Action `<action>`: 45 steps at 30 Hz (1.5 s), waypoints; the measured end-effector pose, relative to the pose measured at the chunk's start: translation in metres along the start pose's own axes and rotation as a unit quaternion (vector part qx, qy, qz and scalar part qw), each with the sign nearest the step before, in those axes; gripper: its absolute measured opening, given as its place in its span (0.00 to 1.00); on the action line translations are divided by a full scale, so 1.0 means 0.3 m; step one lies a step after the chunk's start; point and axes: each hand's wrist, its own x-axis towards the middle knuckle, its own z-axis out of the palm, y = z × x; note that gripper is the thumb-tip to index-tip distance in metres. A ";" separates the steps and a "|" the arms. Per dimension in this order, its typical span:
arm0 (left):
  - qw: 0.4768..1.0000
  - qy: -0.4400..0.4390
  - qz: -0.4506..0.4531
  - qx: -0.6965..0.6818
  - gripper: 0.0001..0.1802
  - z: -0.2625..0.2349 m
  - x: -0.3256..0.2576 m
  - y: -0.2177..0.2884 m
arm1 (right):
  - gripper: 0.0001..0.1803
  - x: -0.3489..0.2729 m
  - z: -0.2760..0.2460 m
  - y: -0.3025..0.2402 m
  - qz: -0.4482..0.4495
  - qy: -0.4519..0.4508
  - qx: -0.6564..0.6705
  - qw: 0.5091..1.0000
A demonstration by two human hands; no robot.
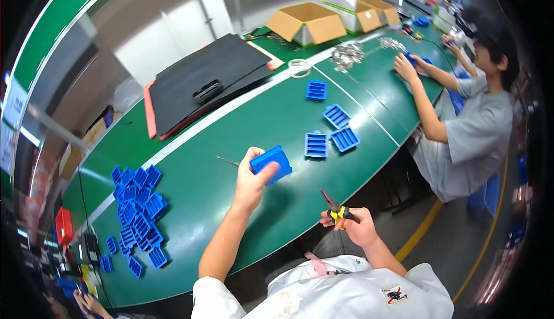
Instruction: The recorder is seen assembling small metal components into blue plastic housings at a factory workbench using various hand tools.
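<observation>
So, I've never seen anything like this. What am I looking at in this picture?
There is no machine here: someone wears a fisheye camera on the head, looking down, and its lens bends straight edges. The fingers of the bare left hand hold a blue plastic piece; the right hand holds pliers with yellow-and-black handles. On the green table lie a heap of blue slotted trays at left, four more trays ahead, and farther off a pile of shiny small parts. Another person is at the right.

Tray pile (141, 226) lying left on table (190, 195); 4 loose trays (336, 116) to right; cartons (327, 29) behind those.
</observation>
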 end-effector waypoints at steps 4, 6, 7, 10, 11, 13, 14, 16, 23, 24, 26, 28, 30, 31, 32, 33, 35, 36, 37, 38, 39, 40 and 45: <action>0.980 0.010 0.117 0.162 0.21 -0.005 -0.067 0.131 | 0.08 0.087 0.102 -0.063 0.014 -0.021 -0.150 0.988; 0.961 -0.008 0.163 0.223 0.21 -0.048 -0.074 0.162 | 0.08 0.125 0.138 -0.092 0.007 -0.040 -0.178 0.983; 0.946 -0.037 0.204 0.251 0.21 -0.048 -0.082 0.196 | 0.09 0.137 0.147 -0.102 -0.002 -0.058 -0.196 0.979; 0.920 -0.078 0.256 0.286 0.21 -0.052 -0.090 0.252 | 0.08 0.167 0.179 -0.148 -0.015 -0.077 -0.243 0.967; 0.914 -0.085 0.273 0.288 0.22 -0.055 -0.091 0.258 | 0.08 0.173 0.187 -0.158 -0.034 -0.085 -0.276 0.957; 0.906 -0.092 0.293 0.291 0.22 -0.058 -0.097 0.276 | 0.08 0.179 0.202 -0.188 -0.057 -0.095 -0.309 0.945; 0.896 -0.107 0.309 0.301 0.22 -0.065 -0.099 0.284 | 0.07 0.182 0.210 -0.204 -0.047 -0.097 -0.322 0.941; 0.886 -0.122 0.323 0.309 0.22 -0.079 -0.100 0.287 | 0.10 0.195 0.218 -0.217 -0.024 -0.100 -0.350 0.931; 0.895 -0.123 0.315 0.290 0.17 -0.083 -0.101 0.292 | 0.15 0.223 0.212 -0.239 -0.054 -0.112 -0.401 0.908; 0.895 -0.127 0.322 0.282 0.17 -0.084 -0.098 0.288 | 0.15 0.226 0.213 -0.247 -0.063 -0.110 -0.413 0.902; 0.894 -0.131 0.329 0.275 0.16 -0.081 -0.097 0.285 | 0.15 0.234 0.217 -0.263 -0.067 -0.106 -0.417 0.900; 0.896 -0.119 0.331 0.272 0.16 -0.072 -0.101 0.284 | 0.14 0.238 0.211 -0.273 -0.069 -0.110 -0.427 0.895; 0.899 -0.124 0.324 0.268 0.16 -0.068 -0.102 0.279 | 0.13 0.241 0.213 -0.284 -0.061 -0.110 -0.426 0.896; 0.901 -0.129 0.318 0.265 0.16 -0.065 -0.102 0.279 | 0.12 0.243 0.215 -0.291 -0.062 -0.114 -0.430 0.893; 0.902 -0.129 0.317 0.264 0.16 -0.064 -0.103 0.280 | 0.12 0.245 0.217 -0.297 -0.064 -0.118 -0.435 0.891; 0.901 -0.129 0.317 0.266 0.15 -0.062 -0.103 0.280 | 0.12 0.246 0.216 -0.301 -0.063 -0.117 -0.434 0.891; 0.901 -0.129 0.317 0.268 0.15 -0.060 -0.103 0.280 | 0.10 0.247 0.213 -0.307 -0.076 -0.127 -0.443 0.884; 0.901 -0.137 0.314 0.268 0.15 -0.063 -0.103 0.279 | 0.10 0.250 0.208 -0.308 -0.076 -0.126 -0.443 0.884; 0.901 -0.144 0.311 0.267 0.15 -0.066 -0.102 0.279 | 0.09 0.253 0.202 -0.310 -0.087 -0.139 -0.448 0.879; 0.901 -0.145 0.311 0.267 0.15 -0.070 -0.098 0.279 | 0.08 0.258 0.196 -0.311 -0.098 -0.151 -0.453 0.873; 0.897 -0.162 0.310 0.269 0.15 -0.077 -0.097 0.281 | 0.08 0.266 0.192 -0.308 -0.097 -0.152 -0.451 0.874; 0.894 -0.178 0.310 0.271 0.16 -0.084 -0.094 0.281 | 0.08 0.276 0.187 -0.306 -0.099 -0.177 -0.449 0.870; 0.906 -0.204 0.291 0.229 0.16 -0.104 -0.075 0.268 | 0.09 0.302 0.173 -0.342 -0.095 -0.256 -0.493 0.826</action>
